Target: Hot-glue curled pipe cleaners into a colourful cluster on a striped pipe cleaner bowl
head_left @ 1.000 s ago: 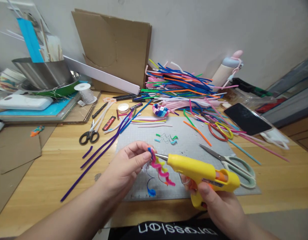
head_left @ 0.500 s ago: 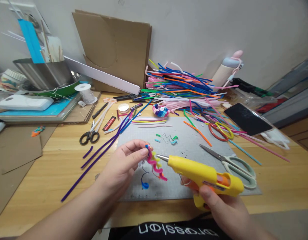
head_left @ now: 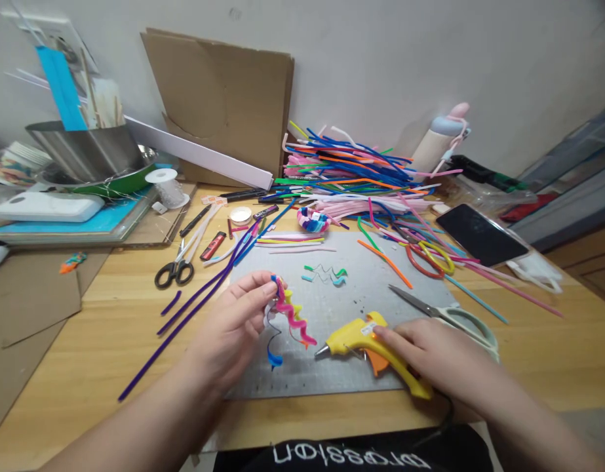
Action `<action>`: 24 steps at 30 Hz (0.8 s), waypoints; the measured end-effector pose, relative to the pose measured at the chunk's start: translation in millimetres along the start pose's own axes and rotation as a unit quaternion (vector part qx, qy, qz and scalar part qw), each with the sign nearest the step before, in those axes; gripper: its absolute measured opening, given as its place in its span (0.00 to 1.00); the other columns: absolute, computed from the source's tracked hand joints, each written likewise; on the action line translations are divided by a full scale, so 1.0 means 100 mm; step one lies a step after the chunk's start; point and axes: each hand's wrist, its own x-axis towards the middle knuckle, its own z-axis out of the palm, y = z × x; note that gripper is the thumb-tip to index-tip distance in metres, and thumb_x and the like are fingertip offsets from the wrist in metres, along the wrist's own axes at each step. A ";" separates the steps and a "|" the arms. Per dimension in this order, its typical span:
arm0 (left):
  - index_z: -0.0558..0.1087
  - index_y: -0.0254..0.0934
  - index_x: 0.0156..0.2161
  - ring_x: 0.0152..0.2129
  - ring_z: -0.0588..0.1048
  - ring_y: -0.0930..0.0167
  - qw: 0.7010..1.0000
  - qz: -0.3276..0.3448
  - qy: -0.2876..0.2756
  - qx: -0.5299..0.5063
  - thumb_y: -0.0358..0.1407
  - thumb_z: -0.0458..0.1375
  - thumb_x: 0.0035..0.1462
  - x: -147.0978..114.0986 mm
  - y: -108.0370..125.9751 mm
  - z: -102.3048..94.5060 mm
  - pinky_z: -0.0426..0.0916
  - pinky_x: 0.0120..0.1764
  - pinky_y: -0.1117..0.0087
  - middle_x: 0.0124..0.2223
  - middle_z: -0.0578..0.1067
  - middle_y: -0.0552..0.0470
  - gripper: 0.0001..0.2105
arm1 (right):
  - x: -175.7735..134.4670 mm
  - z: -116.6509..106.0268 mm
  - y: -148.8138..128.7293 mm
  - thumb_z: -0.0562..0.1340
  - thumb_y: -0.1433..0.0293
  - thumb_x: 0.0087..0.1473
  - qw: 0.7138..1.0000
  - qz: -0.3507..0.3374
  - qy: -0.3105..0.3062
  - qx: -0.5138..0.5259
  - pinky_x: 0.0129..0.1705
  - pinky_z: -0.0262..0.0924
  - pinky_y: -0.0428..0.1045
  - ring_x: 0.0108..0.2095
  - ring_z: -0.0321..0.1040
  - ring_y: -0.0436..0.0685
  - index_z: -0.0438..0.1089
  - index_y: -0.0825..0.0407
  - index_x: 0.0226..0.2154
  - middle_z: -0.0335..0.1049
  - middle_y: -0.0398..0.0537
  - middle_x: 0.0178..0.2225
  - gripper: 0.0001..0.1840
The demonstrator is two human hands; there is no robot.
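Observation:
My left hand (head_left: pixel 246 305) pinches a bundle of wavy pipe cleaners (head_left: pixel 293 313) at its top end. Pink and yellow strands hang to the right, while a thin wire with a curled blue end (head_left: pixel 273 359) dangles below. In my right hand (head_left: pixel 413 347) is a yellow hot glue gun (head_left: pixel 349 337), turned on its side low over the grey cutting mat (head_left: pixel 302 383). Its metal nozzle points left, and the orange trigger faces me. Whether the gun rests on the mat I cannot tell. Green and light-blue wavy pieces (head_left: pixel 326 273) lie farther back on the mat.
Scissors with pale green handles (head_left: pixel 472 328) lie beside my right hand. Black-handled scissors (head_left: pixel 174 272) and purple pipe cleaners (head_left: pixel 184 321) are at left. Behind stand a pipe cleaner pile (head_left: pixel 351 170) and cardboard (head_left: pixel 223 98). A phone (head_left: pixel 482 231) lies at right.
The glue gun has moved away from the wavy bundle, down towards the mat, and rolled onto its side. My right hand now grips it from above. My left hand still pinches the bundle.

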 end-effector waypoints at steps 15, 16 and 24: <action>0.75 0.31 0.33 0.23 0.73 0.78 0.998 -0.055 -0.011 -0.015 0.33 0.70 0.42 0.05 -0.02 -0.04 0.68 0.26 0.79 0.29 0.77 0.54 0.12 | 1.33 -0.30 -0.67 0.63 0.74 0.54 0.905 -0.380 0.115 -0.152 0.44 0.49 0.54 0.44 0.69 0.59 0.75 0.48 0.33 0.77 0.46 0.40 0.07; 0.75 0.31 0.34 0.22 0.73 0.78 0.998 -0.057 -0.011 -0.014 0.33 0.70 0.43 0.05 -0.03 -0.04 0.68 0.26 0.79 0.29 0.77 0.54 0.12 | 1.34 -0.29 -0.66 0.62 0.74 0.54 0.905 -0.380 0.111 -0.156 0.44 0.47 0.54 0.43 0.69 0.58 0.75 0.49 0.32 0.77 0.45 0.39 0.06; 0.76 0.31 0.34 0.23 0.73 0.78 0.998 -0.063 -0.002 -0.013 0.32 0.70 0.41 0.04 -0.03 -0.02 0.68 0.27 0.79 0.30 0.78 0.53 0.12 | 1.32 -0.36 -0.60 0.60 0.76 0.54 0.909 -0.360 0.147 -0.149 0.41 0.45 0.53 0.39 0.69 0.57 0.72 0.52 0.28 0.77 0.47 0.34 0.07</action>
